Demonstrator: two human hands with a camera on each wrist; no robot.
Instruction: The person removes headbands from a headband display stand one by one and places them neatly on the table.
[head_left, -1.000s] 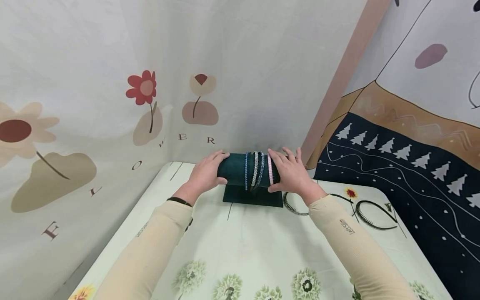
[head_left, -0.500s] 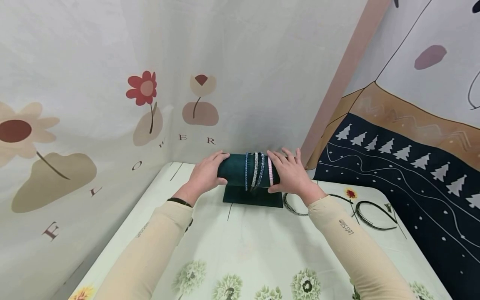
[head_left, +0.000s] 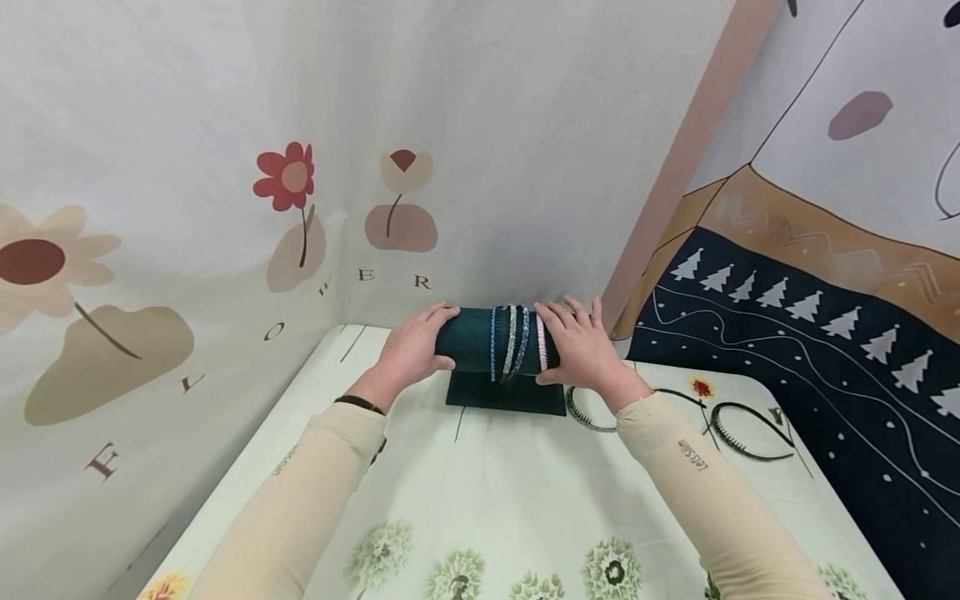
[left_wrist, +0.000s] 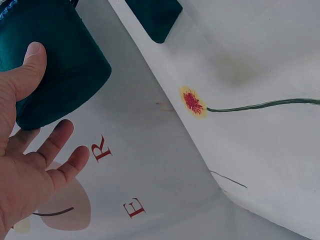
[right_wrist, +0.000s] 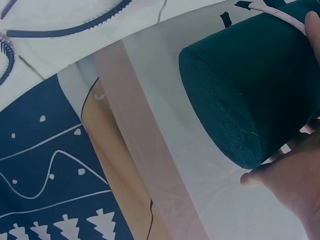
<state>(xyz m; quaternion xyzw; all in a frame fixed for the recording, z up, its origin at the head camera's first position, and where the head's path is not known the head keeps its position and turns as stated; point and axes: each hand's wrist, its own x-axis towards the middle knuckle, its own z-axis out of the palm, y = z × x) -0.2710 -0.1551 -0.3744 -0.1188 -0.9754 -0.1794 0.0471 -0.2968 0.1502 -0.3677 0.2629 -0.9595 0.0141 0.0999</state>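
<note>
A dark green velvet headband stand [head_left: 461, 340], a thick horizontal roll on a flat base, stands at the table's back edge. Around the roll sit a blue headband [head_left: 492, 346], a silver glittery one, a blue-grey glittery one and a pink headband [head_left: 542, 343] at the right. My left hand [head_left: 408, 348] grips the roll's left end, its thumb on the velvet [left_wrist: 60, 70] in the left wrist view. My right hand [head_left: 588, 348] holds the right end beside the pink headband, thumb in front and fingers over the top. The right wrist view shows the roll's round end [right_wrist: 220, 110].
Two more headbands lie on the table right of the stand: a toothed one [head_left: 588, 422] partly behind my right wrist, and a black headband [head_left: 738, 448] further right. A patterned white cloth [head_left: 487, 483] covers the table. Printed curtains [head_left: 517, 167] hang close behind and at both sides.
</note>
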